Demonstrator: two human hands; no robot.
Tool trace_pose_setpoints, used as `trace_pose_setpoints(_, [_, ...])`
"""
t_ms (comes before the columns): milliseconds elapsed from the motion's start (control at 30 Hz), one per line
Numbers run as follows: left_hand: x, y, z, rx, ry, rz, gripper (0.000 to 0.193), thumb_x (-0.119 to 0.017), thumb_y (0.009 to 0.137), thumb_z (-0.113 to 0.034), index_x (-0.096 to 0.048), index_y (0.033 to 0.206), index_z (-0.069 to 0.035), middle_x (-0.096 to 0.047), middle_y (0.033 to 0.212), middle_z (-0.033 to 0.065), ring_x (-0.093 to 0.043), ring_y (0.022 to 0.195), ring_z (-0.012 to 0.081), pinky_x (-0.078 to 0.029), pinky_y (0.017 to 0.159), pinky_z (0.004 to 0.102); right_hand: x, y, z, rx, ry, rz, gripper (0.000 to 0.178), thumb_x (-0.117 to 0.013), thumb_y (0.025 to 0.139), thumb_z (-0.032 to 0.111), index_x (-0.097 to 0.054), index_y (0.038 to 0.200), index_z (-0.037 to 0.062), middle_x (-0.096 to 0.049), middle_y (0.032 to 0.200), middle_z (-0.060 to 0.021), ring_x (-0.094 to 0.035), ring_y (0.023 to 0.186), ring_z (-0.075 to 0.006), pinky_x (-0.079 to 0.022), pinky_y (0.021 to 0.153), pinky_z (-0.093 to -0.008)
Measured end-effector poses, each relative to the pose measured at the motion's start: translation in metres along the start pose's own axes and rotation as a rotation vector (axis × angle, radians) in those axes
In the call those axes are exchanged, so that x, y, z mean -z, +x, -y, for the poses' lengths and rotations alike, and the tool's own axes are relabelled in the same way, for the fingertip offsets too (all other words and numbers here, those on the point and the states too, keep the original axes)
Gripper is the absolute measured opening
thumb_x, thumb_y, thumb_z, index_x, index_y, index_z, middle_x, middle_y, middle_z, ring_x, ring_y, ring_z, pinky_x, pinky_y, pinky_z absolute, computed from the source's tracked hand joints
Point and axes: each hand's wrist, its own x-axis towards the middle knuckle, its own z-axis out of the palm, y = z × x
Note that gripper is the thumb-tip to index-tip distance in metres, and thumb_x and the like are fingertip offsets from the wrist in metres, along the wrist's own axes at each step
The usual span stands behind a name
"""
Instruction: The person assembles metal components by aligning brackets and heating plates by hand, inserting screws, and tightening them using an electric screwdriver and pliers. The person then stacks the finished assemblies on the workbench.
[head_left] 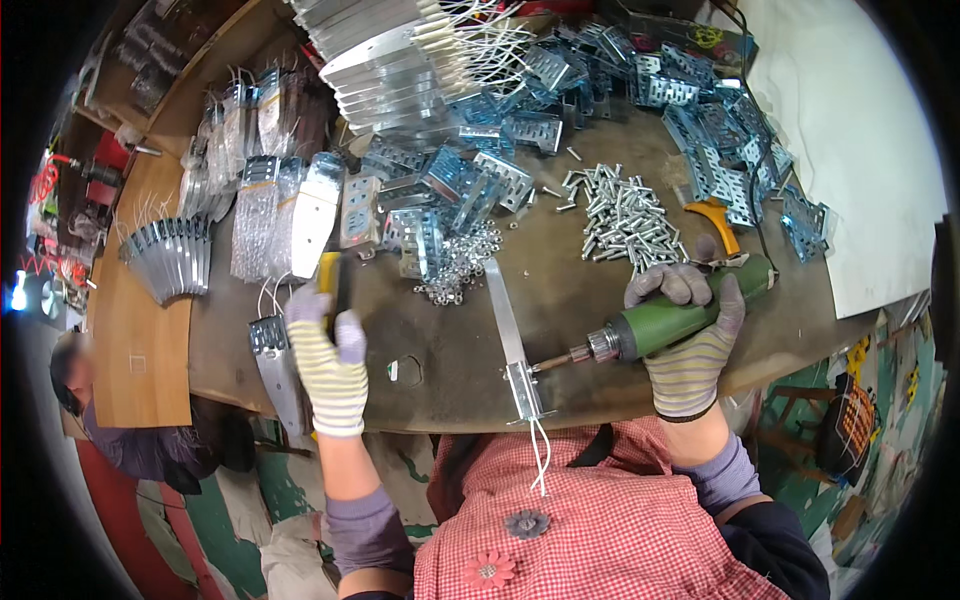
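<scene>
My right hand (692, 350), in a striped work glove, is wrapped around a green power screwdriver (665, 322). Its long bit points left and meets a small silver bracket (522, 390) near the table's front edge. From that bracket a flat metal strip (505, 312) runs away from me, while two white wires (541, 455) hang over the edge. My left hand (330, 375), gloved alike, is closed around a yellow-and-black tool (331, 275) whose kind I cannot make out. Just left of that hand lies a metal plate assembly with wires (275, 370).
Loose screws (630, 220) and small nuts (460, 262) lie in heaps. Blue-filmed brackets (710, 150) pile up behind and right. Stacked metal plates (385, 80) with white wires stand at the back; wrapped bundles (257, 215) lie left. An orange handle (715, 225) is near the screwdriver.
</scene>
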Motion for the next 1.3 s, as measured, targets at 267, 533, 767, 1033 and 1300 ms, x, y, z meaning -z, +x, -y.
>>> trace_pose_setpoints(267, [0.014,0.046,-0.130,0.454,-1.064,0.074,0.065,-0.053,0.081,0.000,-0.041,0.145,-0.006,-0.057,0.111,0.0115,-0.058,0.081,0.0142,-0.049,0.068,0.0255,0.000,0.001,0.007,0.007,-0.006,0.030,0.032,-0.065,0.089,0.026,-0.060,0.118,0.0130,-0.036,0.069,0.0057,-0.042,0.073,-0.0109,-0.042,0.093,-0.0368])
trace_pose_setpoints(533, [0.020,0.062,-0.159,0.382,-1.037,0.203,0.078,-0.052,0.080,0.005,-0.024,0.151,-0.007,-0.054,0.121,0.0149,-0.061,0.103,0.0221,-0.053,0.083,0.0348,0.003,0.001,0.006,-0.006,-0.002,0.086,0.038,-0.066,0.089,0.026,-0.058,0.122,0.0116,-0.047,0.073,0.0045,-0.049,0.076,-0.0121,-0.044,0.094,-0.0403])
trace_pose_setpoints(767, [-0.013,0.053,-0.156,0.244,-1.150,-0.063,0.055,-0.057,0.090,-0.011,-0.044,0.142,-0.001,-0.039,0.073,-0.0016,-0.042,0.053,0.0069,-0.033,0.045,0.0219,0.001,0.001,0.004,-0.008,0.028,0.051,0.032,-0.065,0.088,0.024,-0.061,0.119,0.0153,-0.039,0.071,0.0048,-0.044,0.075,-0.0125,-0.041,0.095,-0.0386])
trace_pose_setpoints(1033, [-0.018,0.052,-0.152,0.184,-1.085,-0.068,0.051,-0.057,0.090,-0.012,-0.047,0.140,-0.003,-0.042,0.072,-0.0013,-0.042,0.052,0.0068,-0.034,0.047,0.0219,0.000,0.003,0.002,-0.048,-0.008,0.087,0.020,-0.063,0.090,0.023,-0.060,0.109,0.0171,-0.038,0.071,0.0072,-0.041,0.074,-0.0108,-0.040,0.090,-0.0369])
trace_pose_setpoints(1300, [-0.021,0.061,-0.157,0.126,-1.033,0.000,0.053,-0.058,0.088,-0.009,-0.048,0.139,-0.003,-0.041,0.066,-0.0031,-0.039,0.047,0.0054,-0.031,0.044,0.0204,-0.002,0.000,0.004,-0.052,0.011,0.129,0.015,-0.063,0.091,0.024,-0.060,0.105,0.0173,-0.038,0.072,0.0085,-0.040,0.072,-0.0089,-0.040,0.086,-0.0339])
